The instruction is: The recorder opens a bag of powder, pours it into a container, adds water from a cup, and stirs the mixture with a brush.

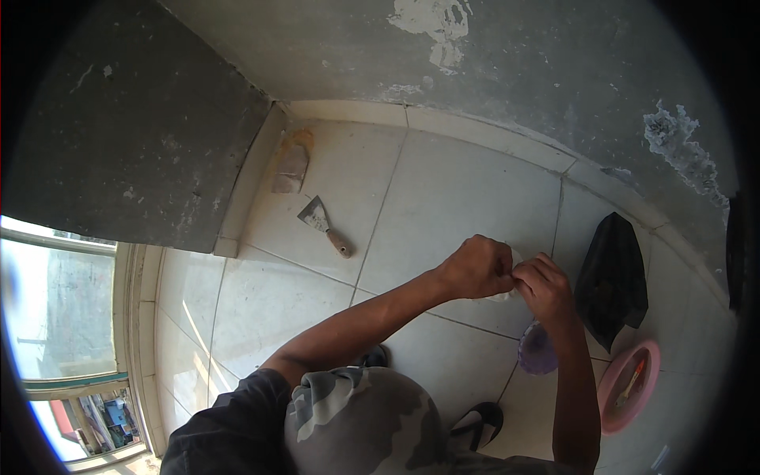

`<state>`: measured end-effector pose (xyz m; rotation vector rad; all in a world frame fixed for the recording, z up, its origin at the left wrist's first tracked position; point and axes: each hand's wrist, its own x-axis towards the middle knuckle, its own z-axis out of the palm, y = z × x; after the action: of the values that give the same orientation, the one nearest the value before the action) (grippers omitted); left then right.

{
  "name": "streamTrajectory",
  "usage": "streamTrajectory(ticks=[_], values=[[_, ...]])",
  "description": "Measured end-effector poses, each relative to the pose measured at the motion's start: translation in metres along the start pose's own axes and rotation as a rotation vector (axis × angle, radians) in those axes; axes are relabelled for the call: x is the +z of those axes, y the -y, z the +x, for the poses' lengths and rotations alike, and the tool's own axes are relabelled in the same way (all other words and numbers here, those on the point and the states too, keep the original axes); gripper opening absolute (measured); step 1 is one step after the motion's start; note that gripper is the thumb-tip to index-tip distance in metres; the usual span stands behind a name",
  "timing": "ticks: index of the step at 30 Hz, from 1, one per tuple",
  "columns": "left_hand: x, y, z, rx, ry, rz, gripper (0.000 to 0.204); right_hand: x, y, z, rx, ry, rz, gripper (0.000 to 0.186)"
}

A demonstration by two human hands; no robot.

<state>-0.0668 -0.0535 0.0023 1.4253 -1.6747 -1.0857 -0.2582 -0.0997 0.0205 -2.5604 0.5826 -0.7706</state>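
My left hand and right hand meet at the centre right, fingers curled and pinched together over a pale white item that they mostly hide; I cannot make out what it is. Just below my right hand, partly behind the forearm, a purple plastic container stands on the tiled floor. A black plastic bag lies to the right of my right hand. A putty knife with a wooden handle lies left of my hands.
A pink basin holds a brush at the lower right. A flat scrap lies near the skirting. Grey walls with peeling patches surround the floor; a window is at the left. My sandal shows below.
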Motion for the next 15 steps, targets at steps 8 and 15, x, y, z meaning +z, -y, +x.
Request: streamTrajectory(ticks=[8,15], values=[[0.011,0.000,-0.001,0.038,-0.037,0.183,0.014,0.007,-0.004,0.001,-0.008,0.006,0.029,0.026],[0.012,0.001,-0.005,0.107,-0.027,0.124,0.017,0.001,-0.002,0.008,0.127,0.073,0.101,0.026]])
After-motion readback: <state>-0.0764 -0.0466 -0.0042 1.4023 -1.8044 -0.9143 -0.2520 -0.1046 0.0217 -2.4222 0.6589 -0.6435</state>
